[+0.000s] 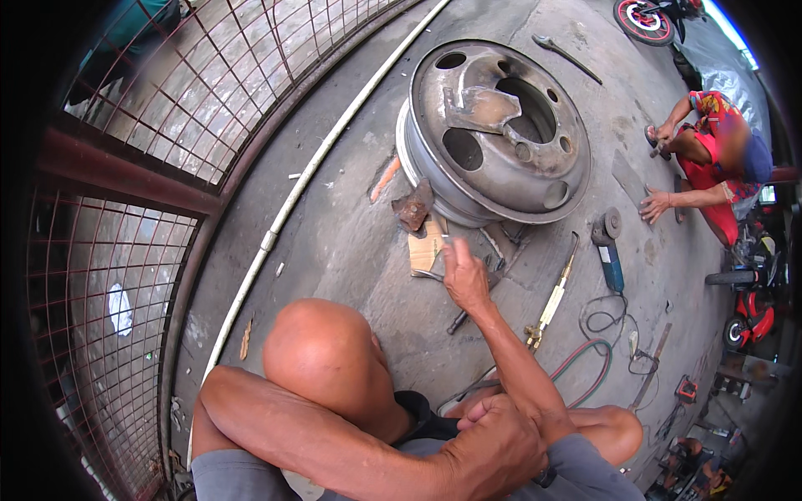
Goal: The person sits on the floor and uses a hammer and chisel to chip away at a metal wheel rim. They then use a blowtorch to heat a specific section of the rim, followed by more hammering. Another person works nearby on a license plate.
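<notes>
Big grey steel wheel lies disc side up on the concrete floor, ahead of the person. Irregular metal plate rests on top of it, by the edge of its centre hole.

R hand is just on the near side of the wheel, fingers part bent, tips blurred nr a cardboard pc; can't tell if there's anything thin btwn them. L hand is well back from the wheel, on the person's side, loosely curled against the R forearm; palm hidden, so can't tell if it has hold of anything. Rusty metal pc sits at the wheel's near-left edge, next to the cardboard.

Cutting torch w/ brass fittings lies near-right of the wheel; red + green hoses curve further back from it. Blue-bodied angle grinder is right of the wheel, w/ its cord on the near side. Wrench lies far-right of the wheel, apart from it.

Co-worker crouches well right of the wheel, one hand down nr a flat metal sheet, other gripping a short tool. White pipe runs left of the wheel, red mesh gate beyond that.
</notes>
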`<action>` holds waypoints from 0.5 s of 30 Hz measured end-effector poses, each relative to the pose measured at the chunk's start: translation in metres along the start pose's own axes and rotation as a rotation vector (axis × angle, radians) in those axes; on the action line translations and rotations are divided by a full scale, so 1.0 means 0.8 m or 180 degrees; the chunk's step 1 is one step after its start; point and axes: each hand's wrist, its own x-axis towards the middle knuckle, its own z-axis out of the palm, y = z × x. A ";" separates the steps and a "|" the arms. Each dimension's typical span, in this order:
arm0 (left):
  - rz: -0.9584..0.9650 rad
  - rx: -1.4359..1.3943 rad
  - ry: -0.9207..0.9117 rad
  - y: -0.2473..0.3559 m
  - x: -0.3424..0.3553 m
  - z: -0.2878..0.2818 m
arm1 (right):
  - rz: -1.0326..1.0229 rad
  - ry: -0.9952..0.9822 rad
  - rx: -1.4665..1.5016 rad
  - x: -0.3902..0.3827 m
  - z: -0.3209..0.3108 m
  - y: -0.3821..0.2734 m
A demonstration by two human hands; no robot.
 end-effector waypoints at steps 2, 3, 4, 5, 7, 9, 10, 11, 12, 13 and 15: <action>0.0059 0.0181 0.0029 -0.015 -0.017 -0.007 | 0.0264 -0.0351 -0.0131 -0.008 0.005 0.017; 0.0061 0.0258 0.0029 -0.022 -0.029 -0.014 | 0.0385 -0.0545 -0.0187 -0.010 0.009 0.021; 0.0133 0.0382 0.0067 -0.030 -0.039 -0.022 | 0.0318 -0.0364 0.0096 -0.014 0.008 0.021; 0.0187 0.0484 0.0109 -0.038 -0.050 -0.030 | 0.0294 -0.0252 0.0130 -0.017 0.006 0.021; 0.0292 0.0762 0.0197 -0.048 -0.065 -0.044 | 0.0169 0.0019 0.0208 0.000 -0.001 0.010; 0.0403 0.0951 0.0312 -0.056 -0.074 -0.052 | 0.0229 0.0117 0.0309 0.004 0.003 0.004; 0.0473 0.1023 0.0373 -0.059 -0.073 -0.056 | 0.0351 0.0056 0.0311 0.001 0.017 0.012; 0.0531 0.1087 0.0432 -0.060 -0.074 -0.057 | 0.0477 -0.0002 0.0314 -0.003 0.026 0.022; 0.0531 0.1125 0.0443 -0.060 -0.077 -0.059 | 0.0519 -0.0703 0.0167 -0.008 0.031 0.016; 0.0529 0.1199 0.0461 -0.059 -0.078 -0.057 | 0.0484 -0.0683 0.0236 -0.006 0.033 0.013; 0.0565 0.1323 0.0547 -0.060 -0.079 -0.050 | 0.0448 -0.0624 0.0357 -0.009 0.033 0.006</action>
